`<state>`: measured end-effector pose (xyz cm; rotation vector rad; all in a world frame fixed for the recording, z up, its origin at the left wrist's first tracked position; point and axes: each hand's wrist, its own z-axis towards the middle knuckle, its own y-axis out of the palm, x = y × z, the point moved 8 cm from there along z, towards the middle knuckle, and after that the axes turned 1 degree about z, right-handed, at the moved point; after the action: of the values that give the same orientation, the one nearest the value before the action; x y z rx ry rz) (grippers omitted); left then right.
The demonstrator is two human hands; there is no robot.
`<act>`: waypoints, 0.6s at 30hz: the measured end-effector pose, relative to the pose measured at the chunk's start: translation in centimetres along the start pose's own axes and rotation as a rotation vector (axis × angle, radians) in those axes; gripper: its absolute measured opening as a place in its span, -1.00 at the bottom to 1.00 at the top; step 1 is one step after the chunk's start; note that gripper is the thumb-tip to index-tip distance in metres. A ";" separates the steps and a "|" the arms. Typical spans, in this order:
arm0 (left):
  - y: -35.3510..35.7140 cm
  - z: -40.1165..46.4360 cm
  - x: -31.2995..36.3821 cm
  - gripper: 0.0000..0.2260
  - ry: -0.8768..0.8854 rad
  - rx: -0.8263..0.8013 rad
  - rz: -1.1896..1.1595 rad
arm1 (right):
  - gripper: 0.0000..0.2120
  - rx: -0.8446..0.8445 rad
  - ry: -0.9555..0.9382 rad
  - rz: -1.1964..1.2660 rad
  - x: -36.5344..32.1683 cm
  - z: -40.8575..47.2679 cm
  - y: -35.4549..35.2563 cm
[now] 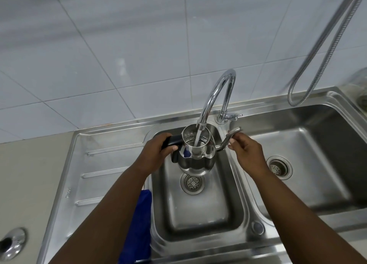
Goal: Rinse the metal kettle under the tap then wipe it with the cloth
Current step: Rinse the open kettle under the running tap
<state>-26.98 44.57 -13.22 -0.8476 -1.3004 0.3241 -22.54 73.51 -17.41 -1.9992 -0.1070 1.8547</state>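
Centre of frame: I see the lidless, shiny stainless-steel kettle [195, 154] held upright over the smaller left basin of the steel double sink [200, 210], above its round perforated drain [192, 183]. The curved chrome gooseneck tap [215, 96] is running; the stream falls straight into the kettle's open mouth. The left hand [156, 154] is closed around the kettle's black handle [172, 141], thumb on the near side. The right hand [247, 150] pinches the thin curved spout [228, 139] between thumb and fingertips, the other fingers loosely curled. The folded blue cloth [139, 230] lies at lower centre-left on the ribbed drainboard [95, 176], at the basin's left edge, partly hidden by the left forearm. A ribbed metal hose [325, 51] loops down at upper right.
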 end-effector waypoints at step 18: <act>-0.2 0.3 -0.1 -0.80 -0.025 0.000 -0.012 | -0.78 -0.003 -0.022 0.010 0.0 0.9 0.7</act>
<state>-27.31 44.47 -13.13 -0.8374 -1.3281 0.3263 -23.53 73.08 -17.70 -1.9855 -0.1070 1.8838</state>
